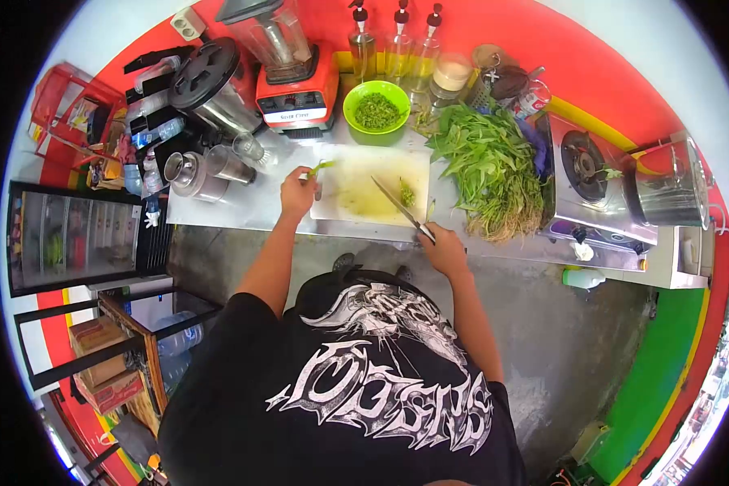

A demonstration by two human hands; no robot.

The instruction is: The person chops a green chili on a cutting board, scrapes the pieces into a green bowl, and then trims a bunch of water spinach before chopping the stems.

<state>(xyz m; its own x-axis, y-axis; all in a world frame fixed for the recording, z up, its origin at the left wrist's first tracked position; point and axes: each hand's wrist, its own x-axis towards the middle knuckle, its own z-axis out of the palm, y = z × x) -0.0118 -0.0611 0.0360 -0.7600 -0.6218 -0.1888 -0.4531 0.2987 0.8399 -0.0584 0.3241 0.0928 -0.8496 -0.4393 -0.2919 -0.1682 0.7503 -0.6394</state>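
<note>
My left hand [298, 194] is closed at the left edge of the white cutting board [348, 174], its fingers pinching a green stem [324, 165]. My right hand [445, 249] grips the dark handle of a kitchen knife [398, 201], whose blade lies across the board and points up and left. Beside the blade sits a small pile of chopped greens [407, 193]. Wet greenish stains mark the board. Behind it stands a lime-green bowl [377, 134] holding finely chopped greens [377, 111]. A large bunch of leafy greens [486, 154] with roots lies to the right.
A red blender [296, 97], a steel container with a black lid [211, 85] and a metal cup [193, 174] stand at left on the steel table [243, 206]. Pump bottles [397, 49] line the wall. A gas stove [587, 174] with a steel pot [668, 190] is at right.
</note>
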